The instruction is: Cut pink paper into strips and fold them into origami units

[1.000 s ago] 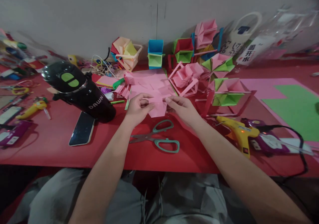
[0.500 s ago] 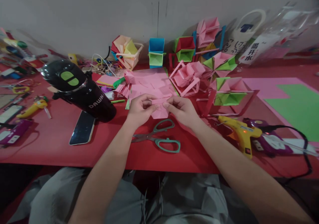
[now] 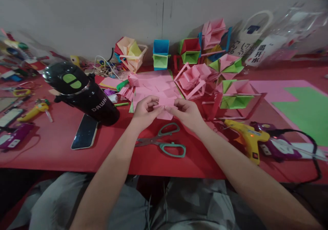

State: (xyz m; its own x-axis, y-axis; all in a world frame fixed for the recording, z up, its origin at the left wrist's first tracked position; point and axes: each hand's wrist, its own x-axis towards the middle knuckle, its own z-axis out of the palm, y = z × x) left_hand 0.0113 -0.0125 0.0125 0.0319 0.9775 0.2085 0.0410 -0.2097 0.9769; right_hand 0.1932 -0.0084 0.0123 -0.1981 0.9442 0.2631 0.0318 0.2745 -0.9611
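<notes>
Between my hands is a small folded piece of pink paper (image 3: 165, 113), held above the red table near its middle. My left hand (image 3: 146, 111) pinches its left side, thumb toward me. On the right side, my right hand (image 3: 188, 112) grips it in the same way, and the two thumb tips are close together. Just below the hands lie scissors (image 3: 169, 141) with green handles, blades pointing left. Behind the hands are flat pink sheets (image 3: 153, 81), partly hidden by the held paper.
A black bottle (image 3: 84, 93) stands at the left by a phone (image 3: 85, 132). A yellow glue gun (image 3: 247, 136) with a cord lies at the right. Folded paper lanterns (image 3: 234, 95) line the back, near a clear plastic bottle (image 3: 269, 45). Green paper (image 3: 302, 112) lies far right.
The pink paper has changed shape between my fingers: an upper part now stands up above my thumbs. My fingers have shifted slightly on it.
</notes>
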